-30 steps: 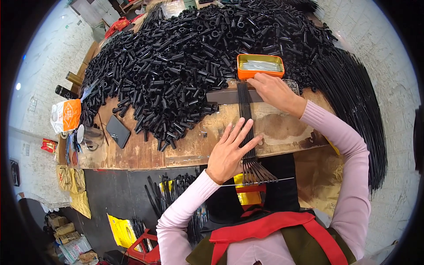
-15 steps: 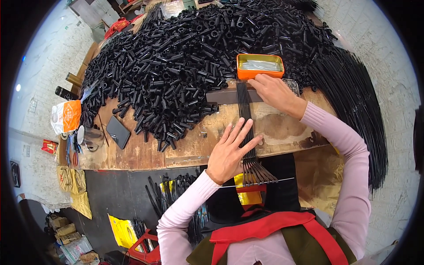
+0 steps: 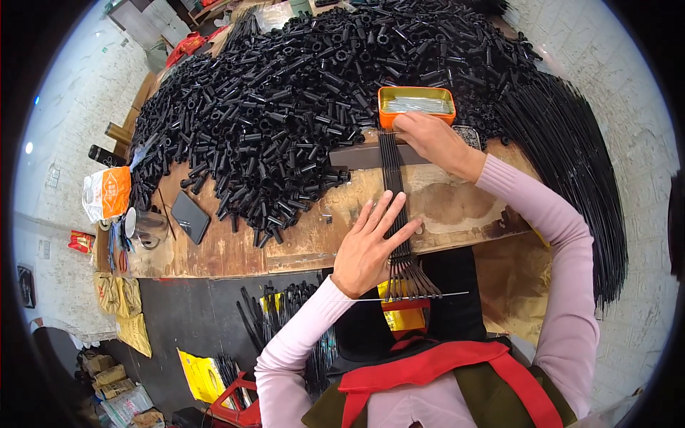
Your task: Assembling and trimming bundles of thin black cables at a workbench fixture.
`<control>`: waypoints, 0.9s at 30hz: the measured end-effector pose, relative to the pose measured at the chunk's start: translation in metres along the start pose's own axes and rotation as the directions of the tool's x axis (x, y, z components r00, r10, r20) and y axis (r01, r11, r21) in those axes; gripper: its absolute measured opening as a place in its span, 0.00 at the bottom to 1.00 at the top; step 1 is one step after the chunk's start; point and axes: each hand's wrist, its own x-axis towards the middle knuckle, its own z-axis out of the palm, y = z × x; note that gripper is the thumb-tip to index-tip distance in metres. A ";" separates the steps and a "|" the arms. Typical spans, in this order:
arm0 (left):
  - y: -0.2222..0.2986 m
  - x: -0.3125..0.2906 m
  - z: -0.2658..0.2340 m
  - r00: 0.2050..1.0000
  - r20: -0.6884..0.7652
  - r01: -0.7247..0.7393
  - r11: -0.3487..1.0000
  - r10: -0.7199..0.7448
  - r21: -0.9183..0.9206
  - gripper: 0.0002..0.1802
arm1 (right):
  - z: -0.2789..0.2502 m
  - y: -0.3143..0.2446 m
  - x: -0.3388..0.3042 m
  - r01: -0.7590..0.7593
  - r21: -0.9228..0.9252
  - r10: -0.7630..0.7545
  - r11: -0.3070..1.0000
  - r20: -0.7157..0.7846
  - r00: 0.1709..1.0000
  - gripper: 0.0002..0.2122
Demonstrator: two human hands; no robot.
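A flat row of thin black rods (image 3: 394,171), like umbrella ribs, runs from the table toward my lap. My left hand (image 3: 373,246) lies across it with fingers spread, pressing the rods down. Beyond the table's near edge the rods fan out, and a thin pale wire (image 3: 457,293) passes across their near ends. At the far ends, my right hand (image 3: 430,139) is bent with thumb and fingertips pinched together; what they grip is too small to make out. Just behind it stands an orange tin (image 3: 417,122) holding thin clear or silvery pins (image 3: 414,105).
A large heap of black tubular parts (image 3: 285,107) covers the table's far side. Long black rods (image 3: 571,178) hang over the right. A dark flat bar (image 3: 357,158) lies under the row. At left are a phone (image 3: 190,217) and a glass mug (image 3: 145,227).
My right hand has shifted slightly left across the rods' far ends, its fingers still pinched. The wire at the near ends sits a little farther left. My left hand stays put.
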 end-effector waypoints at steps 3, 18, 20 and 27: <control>-0.002 -0.003 -0.001 1.000 0.000 -0.002 1.000 0.002 0.012 0.48 | -0.008 -0.008 -0.005 -0.078 -0.077 0.077 0.994 -0.026 0.997 0.08; -0.003 -0.001 0.000 1.000 0.015 -0.013 0.999 0.012 0.045 0.51 | -0.016 0.012 -0.014 0.007 -0.156 0.000 0.988 0.042 0.999 0.05; -0.003 -0.001 0.000 1.000 0.016 -0.011 0.999 0.011 0.039 0.51 | -0.018 0.010 -0.011 0.011 -0.160 -0.006 0.987 0.031 1.000 0.05; -0.002 0.000 -0.001 1.000 0.019 -0.003 0.999 0.003 0.035 0.51 | -0.018 0.009 -0.011 0.054 -0.154 -0.047 0.987 0.047 0.998 0.07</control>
